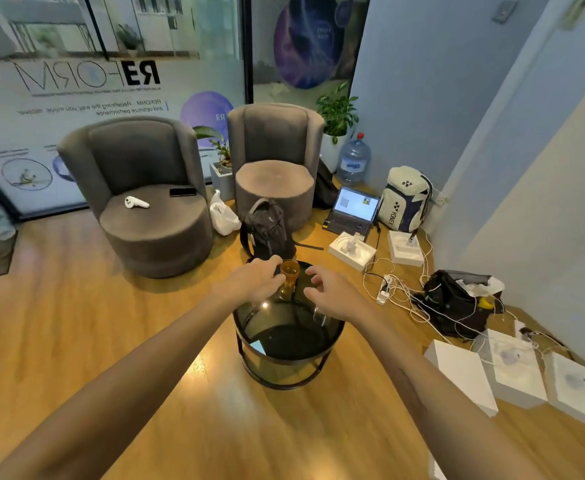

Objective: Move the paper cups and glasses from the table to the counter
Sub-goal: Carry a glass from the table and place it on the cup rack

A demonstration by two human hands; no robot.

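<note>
The upright amber glass [289, 278] stands between both loosely open hands (holding nothing), left hand [256, 280] nearer, right hand [327, 292] just beside.

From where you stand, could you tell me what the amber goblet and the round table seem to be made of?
The amber goblet looks like tinted glass: see-through and glossy. The round table seems to have a dark smoked-glass top, which mirrors light, in a thin black frame, probably metal.

"REFORM" is seen mirrored on the glass wall [86, 77] at ten o'clock. "YONEX" is printed on the white backpack [403, 199] at two o'clock.
</note>
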